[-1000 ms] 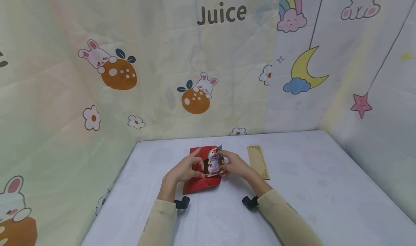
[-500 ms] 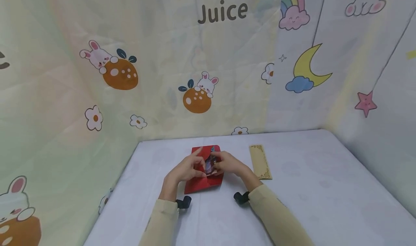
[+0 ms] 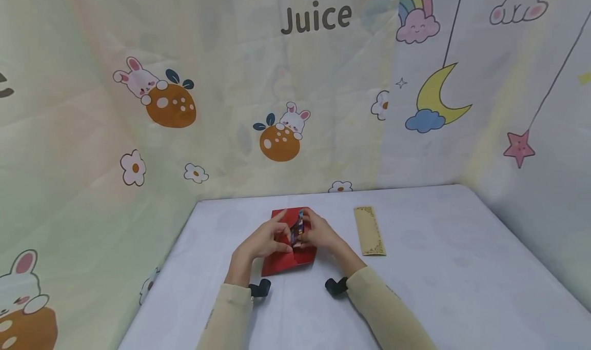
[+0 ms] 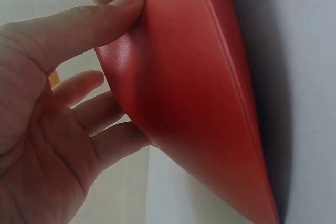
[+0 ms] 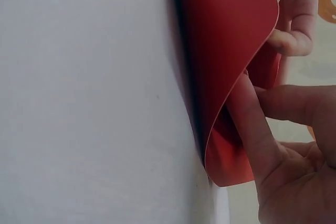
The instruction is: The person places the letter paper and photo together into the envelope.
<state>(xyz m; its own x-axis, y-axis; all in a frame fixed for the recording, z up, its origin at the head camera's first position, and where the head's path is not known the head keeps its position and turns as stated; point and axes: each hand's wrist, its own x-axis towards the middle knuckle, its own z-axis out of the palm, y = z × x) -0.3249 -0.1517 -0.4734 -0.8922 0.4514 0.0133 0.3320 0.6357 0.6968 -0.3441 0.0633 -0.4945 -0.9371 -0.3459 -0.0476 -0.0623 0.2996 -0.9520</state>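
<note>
A red paper envelope [image 3: 280,263] lies on the white table with its mouth bulged apart. My left hand [image 3: 264,239] pinches the mouth's edge; in the left wrist view the thumb presses the red paper [image 4: 184,93] from outside, with other fingers behind the edge. At the mouth, my right hand [image 3: 323,234] holds a small colourful printed card [image 3: 300,220], partly down inside the envelope and mostly hidden by the fingers. The right wrist view shows one finger of the right hand [image 5: 294,166] reaching into the red opening; the card is out of sight there.
To the right lies a flat gold paper strip [image 3: 370,232] with ornate ends. Cloth walls printed with rabbits and flowers rise behind the table [image 3: 461,268] and at both sides. Each wrist wears a black camera mount [image 3: 336,287].
The card with a cartoon animal has gone from standing over the envelope to mostly inside it. My right hand has moved left with it. The left hand keeps its pinch.
</note>
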